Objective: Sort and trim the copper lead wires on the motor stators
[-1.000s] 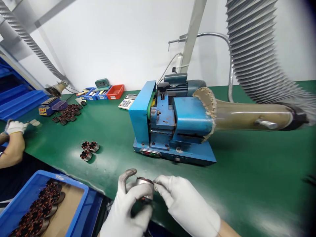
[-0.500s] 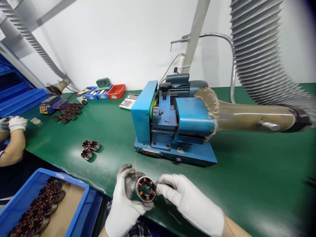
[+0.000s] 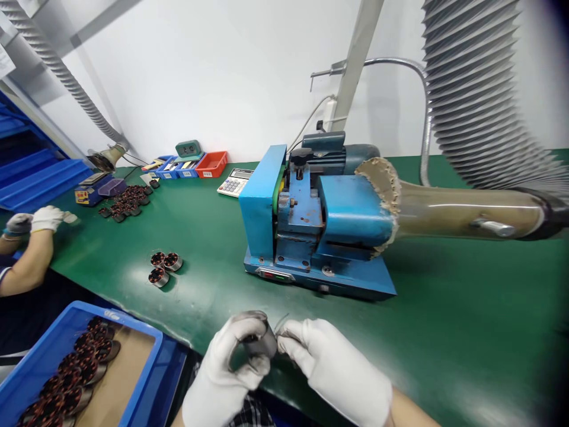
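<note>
My gloved left hand [image 3: 224, 365] grips a motor stator [image 3: 267, 341] by its metal ring, thumb and fingers around it. The stator is tilted so its outer side shows and most of its copper windings are hidden. My gloved right hand [image 3: 331, 365] is closed in a pinch at the stator's right edge. A thin wire [image 3: 283, 320] rises by those fingertips; their grip on it is partly hidden. Both hands are above the front edge of the green table [image 3: 213, 237]. Three stators [image 3: 172, 261] with copper coils sit together on the table, farther left.
A blue belt machine [image 3: 355, 207] stands ahead, joined to a duct [image 3: 471, 207]. At lower left is a blue bin [image 3: 153, 350] of stators. More stators [image 3: 128, 201], a calculator [image 3: 233, 182] and a red tray [image 3: 212, 164] lie farther back. A co-worker's gloved hands [image 3: 44, 219] are at left.
My left hand has turned the stator from facing me to showing its outer side. My right hand stays pinched at its edge. The view has shifted slightly.
</note>
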Available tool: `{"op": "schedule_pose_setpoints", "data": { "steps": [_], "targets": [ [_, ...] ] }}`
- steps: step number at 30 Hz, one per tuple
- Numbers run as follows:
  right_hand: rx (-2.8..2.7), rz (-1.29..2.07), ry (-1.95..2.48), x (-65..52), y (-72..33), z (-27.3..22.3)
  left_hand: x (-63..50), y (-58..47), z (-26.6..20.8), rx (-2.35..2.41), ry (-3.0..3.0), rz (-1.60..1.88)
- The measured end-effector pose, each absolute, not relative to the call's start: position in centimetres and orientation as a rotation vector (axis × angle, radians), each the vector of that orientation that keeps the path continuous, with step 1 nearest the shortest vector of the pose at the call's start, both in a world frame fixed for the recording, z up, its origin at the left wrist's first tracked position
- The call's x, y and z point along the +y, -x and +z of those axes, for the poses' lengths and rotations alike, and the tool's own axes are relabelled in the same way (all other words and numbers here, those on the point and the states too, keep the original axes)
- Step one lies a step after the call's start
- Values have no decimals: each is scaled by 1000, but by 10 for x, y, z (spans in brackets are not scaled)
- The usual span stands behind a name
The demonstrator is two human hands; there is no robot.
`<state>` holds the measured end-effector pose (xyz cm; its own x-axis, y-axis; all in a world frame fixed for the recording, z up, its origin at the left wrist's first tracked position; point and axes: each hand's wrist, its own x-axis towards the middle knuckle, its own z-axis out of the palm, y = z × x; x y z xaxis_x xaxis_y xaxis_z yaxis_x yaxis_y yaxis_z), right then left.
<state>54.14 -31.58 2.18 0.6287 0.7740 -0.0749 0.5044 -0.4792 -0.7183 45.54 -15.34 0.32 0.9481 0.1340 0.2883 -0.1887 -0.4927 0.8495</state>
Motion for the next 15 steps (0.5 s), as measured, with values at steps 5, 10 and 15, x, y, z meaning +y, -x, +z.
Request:
{"op": "schedule_pose_setpoints", "data": {
  "steps": [5, 10, 15],
  "targets": [
    [-1031, 408, 2226, -316, -542, 22, -152, -454, 10, 50, -2322, 224],
    [-1235, 237, 2409, -314, -543, 17, -150, -453, 5, 29, -2159, 185],
    [-1326, 196, 2483, -311, -540, 18, -153, -456, 2, 12, -2046, 292]
  ]
}}
